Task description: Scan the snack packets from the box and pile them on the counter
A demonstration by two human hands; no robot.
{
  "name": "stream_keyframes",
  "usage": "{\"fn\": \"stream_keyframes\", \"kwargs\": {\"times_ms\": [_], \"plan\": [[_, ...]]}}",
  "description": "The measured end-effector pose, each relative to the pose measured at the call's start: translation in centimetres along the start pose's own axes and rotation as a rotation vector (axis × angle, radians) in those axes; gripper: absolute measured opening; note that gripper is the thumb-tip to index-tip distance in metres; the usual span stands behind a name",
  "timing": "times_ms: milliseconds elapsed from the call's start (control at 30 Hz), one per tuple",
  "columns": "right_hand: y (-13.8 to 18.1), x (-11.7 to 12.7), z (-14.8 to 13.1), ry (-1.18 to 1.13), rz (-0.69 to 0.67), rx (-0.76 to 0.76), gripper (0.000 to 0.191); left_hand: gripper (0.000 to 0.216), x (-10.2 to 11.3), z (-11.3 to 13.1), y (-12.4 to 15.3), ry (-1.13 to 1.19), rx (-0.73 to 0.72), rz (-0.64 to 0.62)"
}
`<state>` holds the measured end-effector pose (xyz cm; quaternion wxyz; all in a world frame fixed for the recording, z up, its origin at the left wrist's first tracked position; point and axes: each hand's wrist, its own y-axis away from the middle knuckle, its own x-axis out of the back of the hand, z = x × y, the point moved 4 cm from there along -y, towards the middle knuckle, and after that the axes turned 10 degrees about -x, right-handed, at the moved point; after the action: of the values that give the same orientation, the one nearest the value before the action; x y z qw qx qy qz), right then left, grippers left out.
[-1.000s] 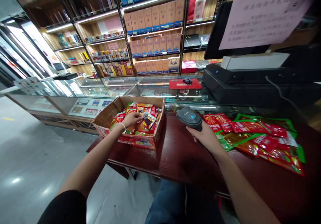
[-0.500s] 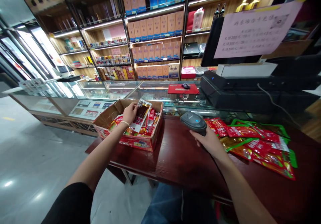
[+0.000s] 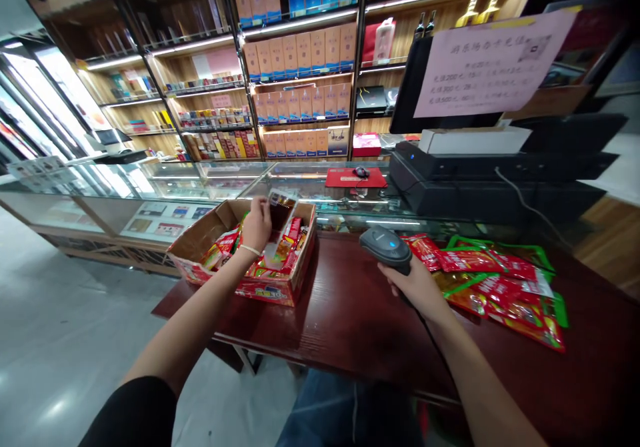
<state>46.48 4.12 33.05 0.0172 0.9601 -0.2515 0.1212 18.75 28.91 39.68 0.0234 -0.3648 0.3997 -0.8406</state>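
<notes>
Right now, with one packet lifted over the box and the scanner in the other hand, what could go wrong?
1. The left hand pinches the packet only at one edge; it may slip back into the box.
2. The box sits near the table's edge; a push could tip it off.
3. The scanner in the right hand sits close to the red packets, so it might read the wrong one.
</notes>
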Motion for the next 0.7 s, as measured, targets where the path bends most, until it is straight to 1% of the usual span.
{"fn": "stream_keyframes", "kwargs": {"times_ms": [67, 100, 133, 167, 200, 267, 300, 333, 400, 533, 600, 700], "plan": [[0.1, 0.6, 0.3, -0.012, 0.020, -0.018, 0.039, 0.023, 0.1, 1.8, -0.5, 0.140, 0.095, 0.114], [0.2, 1.0, 0.5, -0.018, 0.029, -0.028, 0.039, 0.022, -0.3, 2.9, -0.8, 0.254, 0.166, 0.122], [0.3, 1.4, 0.6, -0.024, 0.041, -0.040, 0.039, 0.022, -0.9, 4.1, -0.9, 0.401, 0.242, 0.087], [0.4, 1.9, 0.8, -0.030, 0.057, -0.055, 0.039, 0.024, -1.8, 5.5, -0.9, 0.577, 0.309, 0.014], [0.6, 2.5, 1.0, -0.039, 0.079, -0.072, 0.039, 0.028, -2.8, 7.1, -0.7, 0.761, 0.352, -0.085], [1.2, 3.9, 1.2, -0.073, 0.150, -0.101, 0.038, 0.037, -4.6, 10.6, 0.1, 1.065, 0.358, -0.285], [1.5, 4.7, 1.3, -0.091, 0.189, -0.111, 0.037, 0.041, -5.3, 12.2, 0.7, 1.154, 0.330, -0.365], [1.8, 5.4, 1.4, -0.104, 0.220, -0.114, 0.036, 0.042, -5.9, 13.5, 1.5, 1.206, 0.298, -0.424], [2.6, 6.9, 1.4, -0.107, 0.276, -0.105, 0.034, 0.040, -7.3, 15.4, 3.2, 1.229, 0.247, -0.498], [4.1, 9.9, 1.7, -0.123, 0.352, -0.085, 0.034, 0.034, -10.6, 17.2, 6.2, 1.132, 0.146, -0.535], [4.9, 11.0, 2.0, -0.113, 0.324, -0.073, 0.040, 0.030, -12.3, 17.7, 7.3, 1.099, 0.120, -0.596], [6.3, 11.8, 2.2, -0.008, 0.235, -0.063, 0.063, 0.033, -14.3, 18.0, 8.5, 1.131, 0.156, -0.692]]}}
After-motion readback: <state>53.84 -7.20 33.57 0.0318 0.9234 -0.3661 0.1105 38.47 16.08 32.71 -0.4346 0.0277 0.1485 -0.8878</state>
